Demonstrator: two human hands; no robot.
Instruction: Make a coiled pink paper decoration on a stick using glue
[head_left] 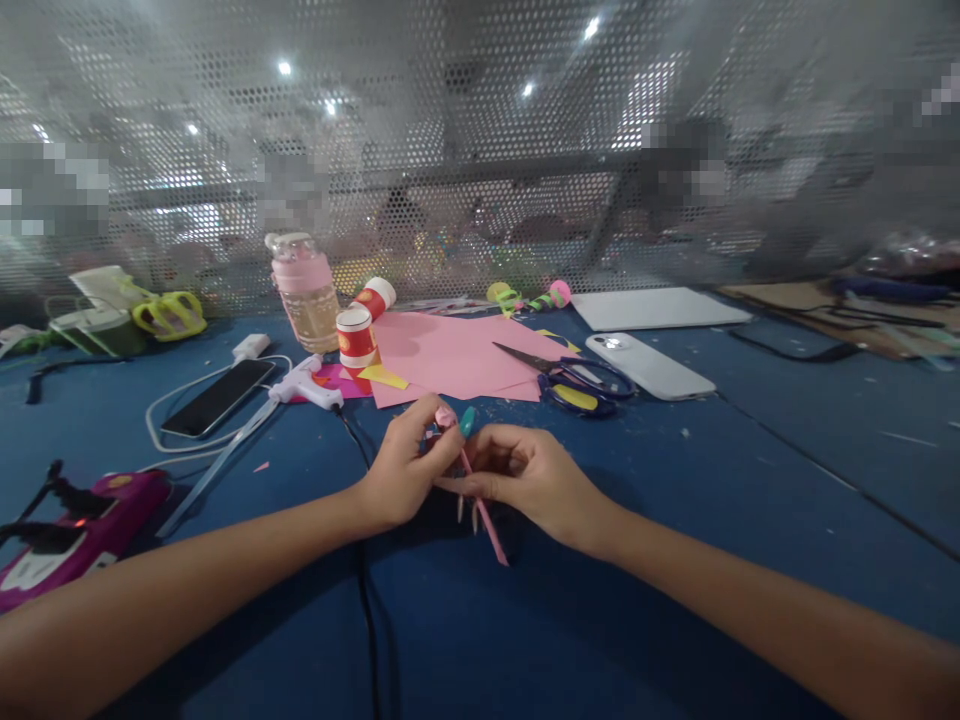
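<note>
Close in front of me, both hands hold a small pink paper craft piece with a thin stick-like stem (491,530) slanting down to the right. The fingers of my left hand (397,470) pinch its crumpled pink top (445,417). My right hand (544,485) has its fingers closed round the stem, just below and to the right of the left fingertips. A small teal piece (468,421) stands up between the hands; what it belongs to is hidden. Pink paper sheets (450,355) lie just beyond, with open scissors (581,385) at their right edge.
A white glue gun (306,385), a dark phone (219,398) and a magenta power strip (112,520) lie on the left. Farther back stand a pink-lidded bottle (306,300) and red-and-white rolls (357,338). A white phone (651,367) lies right; black cables cross the blue table (675,480).
</note>
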